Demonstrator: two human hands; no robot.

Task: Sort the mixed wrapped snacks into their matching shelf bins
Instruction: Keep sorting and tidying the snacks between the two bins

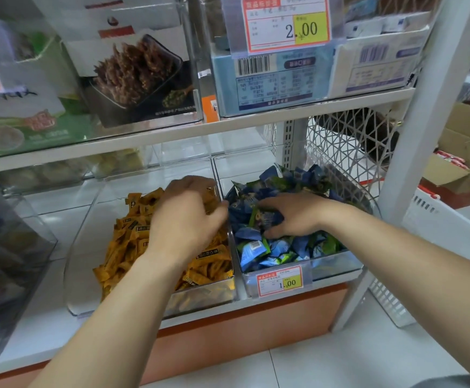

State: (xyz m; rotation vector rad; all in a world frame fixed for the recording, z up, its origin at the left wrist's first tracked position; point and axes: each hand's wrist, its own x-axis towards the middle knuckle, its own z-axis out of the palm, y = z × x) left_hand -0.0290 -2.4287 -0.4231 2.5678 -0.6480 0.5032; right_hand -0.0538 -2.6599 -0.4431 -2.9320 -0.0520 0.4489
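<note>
Left hand point(189, 219): curled into yellow packs point(133, 247), right edge of left bin point(88, 219); grip unclear.
Right hand point(295, 217): grips blue pack point(267, 219) in right bin point(336, 264).

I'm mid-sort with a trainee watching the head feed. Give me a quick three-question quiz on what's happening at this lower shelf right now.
1. True or false: the left hand and the right hand are over the same bin.
2. The price tag on the right-hand bin reads: A) 1.00 B) 3.50 C) 8.00
3. Fill in: the packets under the left hand are ___ in colour.

Key
1. False: the left hand is over the yellow packets, and the right hand grips one of the blue and green packets.
2. A
3. yellow
</note>
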